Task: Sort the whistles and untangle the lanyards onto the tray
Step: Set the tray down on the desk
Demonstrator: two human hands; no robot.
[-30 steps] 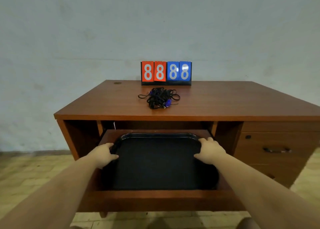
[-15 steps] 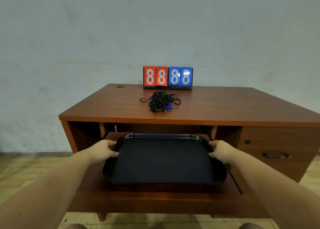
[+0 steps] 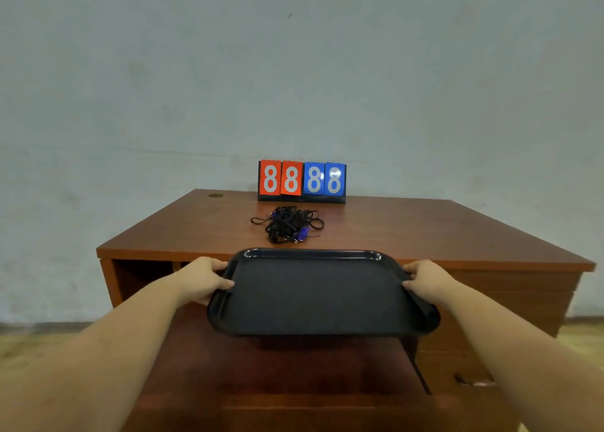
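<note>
Now both hands, left and right, gripping the tray sides, arms outstretched.

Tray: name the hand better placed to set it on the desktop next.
Neither alone; probably both. The left hand grips the tray at its left rim, the right hand at its right rim, level, before the desk.

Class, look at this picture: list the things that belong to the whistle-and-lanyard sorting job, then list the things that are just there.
Belongs to the job:
- black tray, gripped by the left hand and the right hand
- tangle of lanyards with blue whistles, on the desk

Just there:
- scoreboard showing 8s
- pull-out shelf under the tray
</note>
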